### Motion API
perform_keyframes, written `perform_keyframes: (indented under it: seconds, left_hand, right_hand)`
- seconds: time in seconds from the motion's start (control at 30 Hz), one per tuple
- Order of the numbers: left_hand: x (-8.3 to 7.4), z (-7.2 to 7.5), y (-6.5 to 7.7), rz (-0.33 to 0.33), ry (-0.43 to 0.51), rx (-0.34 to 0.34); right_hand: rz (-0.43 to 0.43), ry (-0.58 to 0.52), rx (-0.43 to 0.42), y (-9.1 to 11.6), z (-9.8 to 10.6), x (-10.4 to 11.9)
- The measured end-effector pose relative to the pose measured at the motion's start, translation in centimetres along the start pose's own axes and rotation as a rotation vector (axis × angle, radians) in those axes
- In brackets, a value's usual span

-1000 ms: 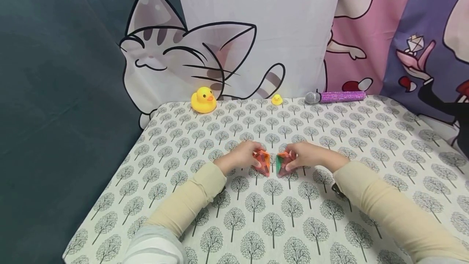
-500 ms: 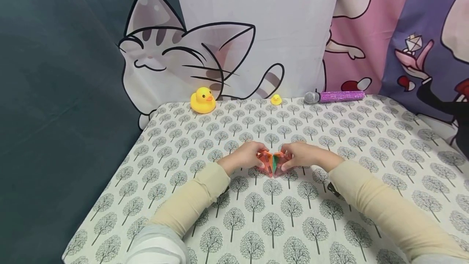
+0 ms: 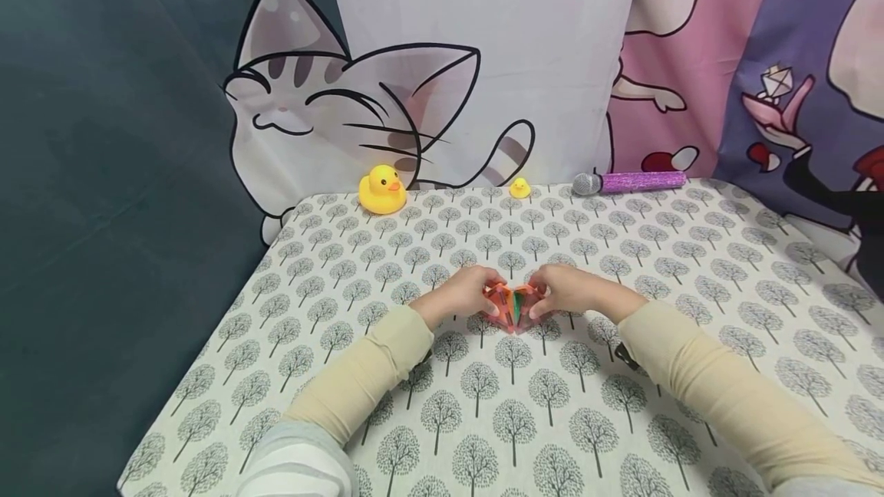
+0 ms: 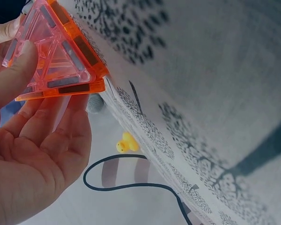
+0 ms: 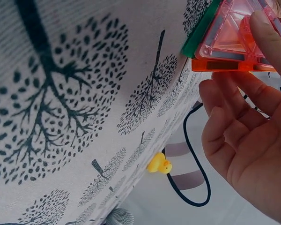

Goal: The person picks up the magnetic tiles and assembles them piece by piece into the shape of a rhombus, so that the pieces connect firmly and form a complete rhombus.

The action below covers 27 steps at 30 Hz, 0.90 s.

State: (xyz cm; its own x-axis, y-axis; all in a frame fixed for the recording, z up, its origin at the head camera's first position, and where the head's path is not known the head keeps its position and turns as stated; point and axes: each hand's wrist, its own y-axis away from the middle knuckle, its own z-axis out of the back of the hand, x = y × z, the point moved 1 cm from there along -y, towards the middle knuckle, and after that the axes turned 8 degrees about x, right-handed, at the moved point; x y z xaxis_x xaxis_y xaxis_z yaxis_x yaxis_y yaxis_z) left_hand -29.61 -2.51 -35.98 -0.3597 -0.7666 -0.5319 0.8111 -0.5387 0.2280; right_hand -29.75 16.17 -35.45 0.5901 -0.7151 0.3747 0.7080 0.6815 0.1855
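Two small translucent magnetic-tile shapes meet at the middle of the table in the head view. My left hand (image 3: pixel 466 294) pinches the left magnetic-tile shape (image 3: pixel 503 308), which has pink and orange triangular tiles (image 4: pixel 61 51). The right magnetic-tile shape (image 3: pixel 528 310) is pinched by my right hand (image 3: pixel 568 290). Pink, orange and green triangular tiles (image 5: pixel 227 37) show on it in the right wrist view. In both wrist views the thumb lies on a pink face, with fingers along the orange side. At their lower points the shapes appear to touch, while a V-shaped gap opens above.
A large yellow rubber duck (image 3: pixel 383 190), a small rubber duck (image 3: pixel 520 188) and a purple glittery microphone (image 3: pixel 630 183) stand along the back edge of the tree-print tablecloth (image 3: pixel 512 420). A curtain with a cartoon cat (image 3: pixel 297 129) hangs behind.
Over the last second both hands have moved inward, bringing the two tile shapes together and closing the gap between them. Since half a second ago they have hardly moved.
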Motion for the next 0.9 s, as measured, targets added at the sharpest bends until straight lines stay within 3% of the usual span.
perform_keyframes:
  seconds: [0.6, 0.9]
  left_hand:
    - [0.0, 0.1, -0.3, -0.018, -0.004, 0.005]
    - [0.5, 0.4, -0.2, -0.021, 0.053, 0.022]
  right_hand:
    - [-0.027, 0.010, -0.024, -1.2, 0.2, 0.6]
    - [-0.110, -0.061, -0.045, 0.2, 2.0, -0.6]
